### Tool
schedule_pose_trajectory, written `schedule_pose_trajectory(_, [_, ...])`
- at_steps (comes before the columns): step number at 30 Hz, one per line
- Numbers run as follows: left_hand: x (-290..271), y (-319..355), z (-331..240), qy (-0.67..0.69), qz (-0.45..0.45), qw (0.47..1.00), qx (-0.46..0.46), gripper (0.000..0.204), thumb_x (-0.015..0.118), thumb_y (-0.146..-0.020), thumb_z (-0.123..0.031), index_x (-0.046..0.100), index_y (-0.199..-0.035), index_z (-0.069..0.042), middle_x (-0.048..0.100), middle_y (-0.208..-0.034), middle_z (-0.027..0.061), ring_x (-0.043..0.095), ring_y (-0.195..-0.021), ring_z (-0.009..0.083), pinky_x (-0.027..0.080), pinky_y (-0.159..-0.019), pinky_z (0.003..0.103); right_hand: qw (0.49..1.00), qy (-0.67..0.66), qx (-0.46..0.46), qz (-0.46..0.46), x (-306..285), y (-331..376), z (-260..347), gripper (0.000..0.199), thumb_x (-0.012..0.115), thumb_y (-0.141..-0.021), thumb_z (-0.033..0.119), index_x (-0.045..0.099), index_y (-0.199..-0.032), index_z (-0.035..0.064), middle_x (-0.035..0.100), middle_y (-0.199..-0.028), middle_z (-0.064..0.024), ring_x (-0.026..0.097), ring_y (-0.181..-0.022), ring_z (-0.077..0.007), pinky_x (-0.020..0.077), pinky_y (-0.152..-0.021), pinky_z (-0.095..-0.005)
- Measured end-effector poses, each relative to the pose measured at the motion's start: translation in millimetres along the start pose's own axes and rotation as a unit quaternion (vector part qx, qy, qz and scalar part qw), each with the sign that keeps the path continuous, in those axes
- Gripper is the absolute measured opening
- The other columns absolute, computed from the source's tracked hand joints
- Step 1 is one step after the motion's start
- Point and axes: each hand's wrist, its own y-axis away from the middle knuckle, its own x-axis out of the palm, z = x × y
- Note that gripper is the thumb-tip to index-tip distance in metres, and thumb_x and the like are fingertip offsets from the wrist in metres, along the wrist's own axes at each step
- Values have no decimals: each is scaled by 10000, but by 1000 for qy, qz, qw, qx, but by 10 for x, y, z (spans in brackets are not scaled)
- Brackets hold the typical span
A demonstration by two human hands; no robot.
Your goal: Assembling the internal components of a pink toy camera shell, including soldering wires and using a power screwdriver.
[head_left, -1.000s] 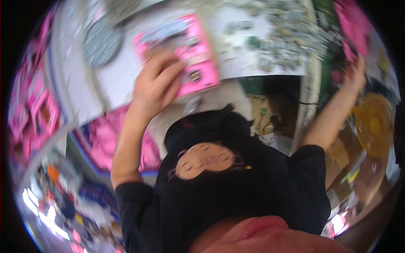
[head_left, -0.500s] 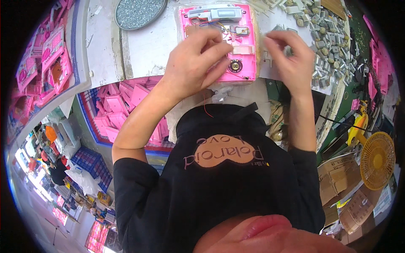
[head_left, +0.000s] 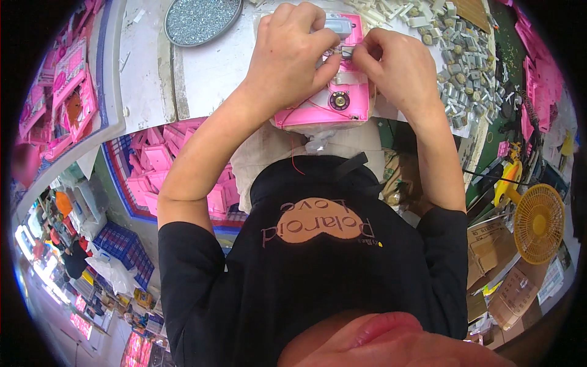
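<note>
A pink plastic housing point(head_left: 294, 116) lies open-side up on the bench, with thin wires and a round black speaker point(head_left: 339, 100) inside. Over its far half, my left hand point(head_left: 292, 54) has thumb and index finger pinched together; what lies between them is too small to make out. From the right, my right hand point(head_left: 400, 68) pinches a small silver part point(head_left: 347, 52) at the housing's middle, close to the left fingertips. A grey plastic part point(head_left: 338, 26) at the housing's far end is partly covered by my left hand.
A round tray of small metal screws point(head_left: 202, 19) sits at the far left. Small silver motors point(head_left: 465, 82) are heaped at right, with white plastic pieces point(head_left: 382, 11) beyond. Below the bench edge is a crate of pink parts point(head_left: 160, 158). A yellow fan point(head_left: 539, 224) stands at right.
My right hand has come left onto the housing, its fingers closing on the small silver part. My left hand has shifted farther from me, uncovering more of the housing's near end.
</note>
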Motion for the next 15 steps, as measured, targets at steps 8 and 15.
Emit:
schedule_pose_trajectory(8, [211, 38, 170, -45, -23, 997, 64, 115, 766, -769, -213, 714, -773, -112, 580, -976, 64, 562, -891, 263, 408, -768, 434, 998, 33, 26, 37, -15, 4, 29, 196, 672, -812, 195, 712, -841, 6, 709, -804, -182, 719, -763, -346, 577, -702, -451])
schedule_pose_trajectory(15, [162, -13, 90, -30, -1, 999, 36, 127, 776, -763, -174, 690, -775, -82, 564, -961, 69, 552, -888, 281, 396, -764, 434, 966, 230, -120, -16, 12, 138, 307, 135, 652, -711, 154, 644, -782, 39, 625, -746, -102, 656, -716, -238, 580, -616, -367])
